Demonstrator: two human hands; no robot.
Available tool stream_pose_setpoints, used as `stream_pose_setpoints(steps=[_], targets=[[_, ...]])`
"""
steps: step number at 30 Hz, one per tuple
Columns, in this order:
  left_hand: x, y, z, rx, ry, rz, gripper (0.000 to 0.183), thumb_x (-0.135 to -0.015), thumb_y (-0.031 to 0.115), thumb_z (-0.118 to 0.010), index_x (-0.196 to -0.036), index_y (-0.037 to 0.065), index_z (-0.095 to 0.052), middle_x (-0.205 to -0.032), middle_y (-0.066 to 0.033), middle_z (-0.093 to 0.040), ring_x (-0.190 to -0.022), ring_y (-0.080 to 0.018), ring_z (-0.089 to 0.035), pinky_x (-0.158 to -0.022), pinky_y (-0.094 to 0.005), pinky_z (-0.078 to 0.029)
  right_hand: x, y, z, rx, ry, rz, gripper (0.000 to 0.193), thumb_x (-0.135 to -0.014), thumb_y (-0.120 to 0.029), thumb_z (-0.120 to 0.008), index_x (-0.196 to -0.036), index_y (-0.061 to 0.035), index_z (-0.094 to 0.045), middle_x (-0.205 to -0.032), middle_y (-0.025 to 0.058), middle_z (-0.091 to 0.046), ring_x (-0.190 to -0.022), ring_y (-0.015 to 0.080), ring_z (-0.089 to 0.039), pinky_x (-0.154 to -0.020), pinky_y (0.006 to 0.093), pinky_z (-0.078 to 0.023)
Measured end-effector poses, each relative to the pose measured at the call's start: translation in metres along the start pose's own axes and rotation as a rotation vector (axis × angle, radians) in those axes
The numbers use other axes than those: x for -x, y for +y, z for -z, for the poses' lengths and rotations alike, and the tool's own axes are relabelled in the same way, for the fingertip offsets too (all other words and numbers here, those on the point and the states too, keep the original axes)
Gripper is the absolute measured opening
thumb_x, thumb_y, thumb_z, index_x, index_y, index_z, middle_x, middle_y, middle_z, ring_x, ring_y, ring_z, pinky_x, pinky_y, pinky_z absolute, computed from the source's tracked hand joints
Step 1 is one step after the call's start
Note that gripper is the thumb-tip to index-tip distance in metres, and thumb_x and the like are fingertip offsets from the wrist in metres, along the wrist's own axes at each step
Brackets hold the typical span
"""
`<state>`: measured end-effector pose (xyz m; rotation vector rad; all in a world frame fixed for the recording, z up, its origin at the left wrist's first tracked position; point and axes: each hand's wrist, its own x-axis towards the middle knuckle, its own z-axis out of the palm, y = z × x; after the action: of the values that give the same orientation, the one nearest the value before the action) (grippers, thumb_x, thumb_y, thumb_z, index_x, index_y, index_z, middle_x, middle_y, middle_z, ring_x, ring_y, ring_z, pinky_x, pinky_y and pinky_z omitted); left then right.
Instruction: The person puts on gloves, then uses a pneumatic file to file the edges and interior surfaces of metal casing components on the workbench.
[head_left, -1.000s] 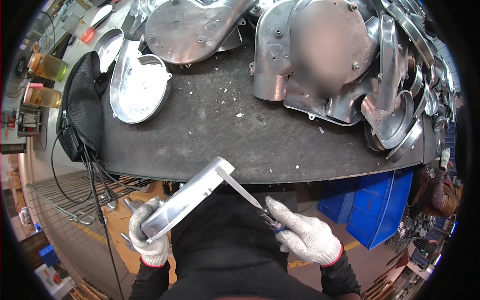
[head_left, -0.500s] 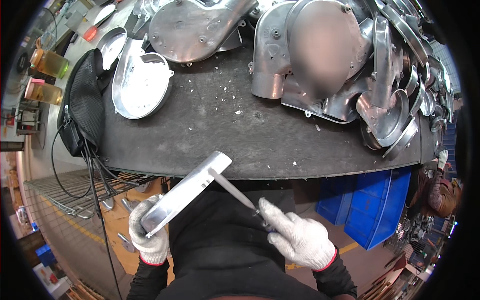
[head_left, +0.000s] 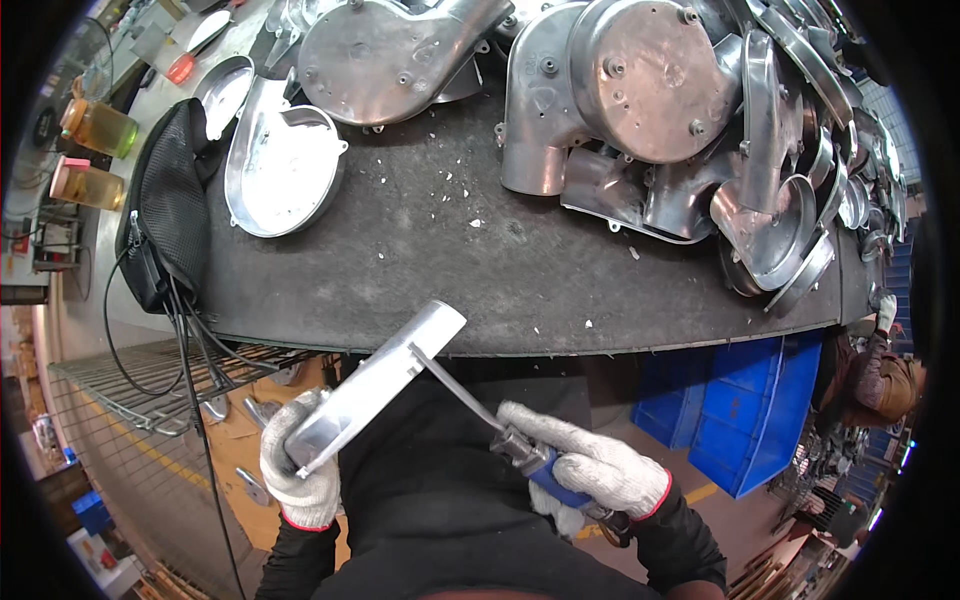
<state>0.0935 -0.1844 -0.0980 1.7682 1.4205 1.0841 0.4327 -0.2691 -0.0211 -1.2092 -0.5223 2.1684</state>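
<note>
My left hand (head_left: pixel 302 480), in a white knitted glove with a red cuff edge, is closed round the lower end of a silvery metal casting (head_left: pixel 372 388). The part is held edge-up and slants up to the right, its far end overlapping the table's front edge. My right hand (head_left: pixel 605 468), gloved alike, grips a blue-bodied power file (head_left: pixel 556 474) with a metal nose. Its long thin file blade (head_left: pixel 455 385) points up-left, with the tip touching the casting's edge near the middle. Part of my right hand's grip is hidden under the tool.
Silvery snail-shaped castings (head_left: pixel 655 85) are heaped at the back right of the dark-matted table (head_left: pixel 430 270). One open casting (head_left: pixel 285 185) lies at the left beside a black mesh bag (head_left: pixel 165 215) with cables. Blue bins (head_left: pixel 745 420) stand below at right; a wire rack (head_left: pixel 150 385) sits at left.
My right hand has turned, bringing the blue tool body into view. The blade's tip has shifted slightly left along the casting, which stays nearly in place.
</note>
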Motion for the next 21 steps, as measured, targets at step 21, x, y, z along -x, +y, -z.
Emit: stream_pose_setpoints(steps=[21], targets=[[-0.038, 0.094, 0.015, -0.578, -0.072, -0.138, 0.040, -0.074, 0.002, -0.085, -0.111, 0.003, -0.069, -0.099, -0.0142, -0.073, -0.092, -0.0324, -0.073, -0.081, -0.0365, -0.057, 0.013, -0.014, -0.032, 1.593, 0.687, 0.262, 0.076, -0.078, -0.025, -0.080, -0.149, -0.0247, -0.055, -0.084, 0.0043, -0.065, -0.057, 0.0218, -0.065, -0.054, 0.0334, -0.054]])
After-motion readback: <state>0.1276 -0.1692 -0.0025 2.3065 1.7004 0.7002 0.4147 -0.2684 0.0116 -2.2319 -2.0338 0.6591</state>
